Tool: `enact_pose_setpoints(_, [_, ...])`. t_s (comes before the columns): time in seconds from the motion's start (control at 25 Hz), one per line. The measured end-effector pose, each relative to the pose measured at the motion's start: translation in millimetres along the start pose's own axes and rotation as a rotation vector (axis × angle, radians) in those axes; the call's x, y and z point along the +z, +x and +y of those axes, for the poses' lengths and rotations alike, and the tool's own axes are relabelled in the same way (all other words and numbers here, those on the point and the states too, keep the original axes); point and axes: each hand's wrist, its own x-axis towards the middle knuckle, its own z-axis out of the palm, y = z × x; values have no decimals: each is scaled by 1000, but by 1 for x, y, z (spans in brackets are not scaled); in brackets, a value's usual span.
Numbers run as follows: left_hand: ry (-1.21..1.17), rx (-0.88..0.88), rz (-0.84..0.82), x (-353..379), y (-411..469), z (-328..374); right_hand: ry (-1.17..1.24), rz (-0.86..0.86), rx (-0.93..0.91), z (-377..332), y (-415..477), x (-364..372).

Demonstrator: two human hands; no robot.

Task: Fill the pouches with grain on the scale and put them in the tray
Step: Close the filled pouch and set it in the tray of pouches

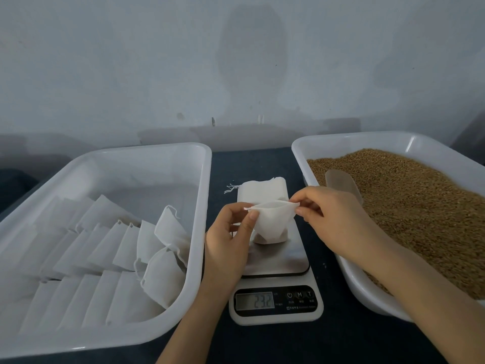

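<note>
**Pouch on the scale, both hands on it**

Standing by the desk, here's what I see. The scale sits in the middle, and everything else is arranged around it.

A small white pouch stands on the steel plate of the scale with its bottom down and its mouth pulled open. The left hand pinches the left edge of the mouth between thumb and fingertips. The right hand pinches the right edge the same way, with the other fingers loosely curled. The pouch is all either hand has hold of. The display at the near end of the scale looks like 23.2.

Left of the scale there's a white tray. Filled pouches lean in rows across its near half, and a couple closest to the scale are tipped over on top of the others.

Right of the scale is a white tub heaped with brown grain. A clear scoop lies in the grain at the side nearest the scale, just behind the right hand.

At the far end of the scale lies a flat stack of empty pouches, with their strings trailing off to the left. I can't tell whether it sits on the plate or on the desk behind it.
</note>
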Motion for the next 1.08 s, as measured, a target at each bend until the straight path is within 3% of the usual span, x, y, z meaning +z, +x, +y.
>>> enact_pose_setpoints(0.32, [40, -28, -22, 5, -4, 13, -9, 0, -16, 0, 0, -1])
enact_pose_setpoints(0.56, [268, 17, -34, 14, -12, 32, -6, 15, -9, -2, 0, -3])
enact_pose_setpoints(0.84, [432, -116, -84, 10, -11, 55, 27, -5, -8, -5, -1, -5])
enact_pose_setpoints(1.08, [731, -188, -309, 14, -9, 81, 46, -35, -45, -8, -4, -7])
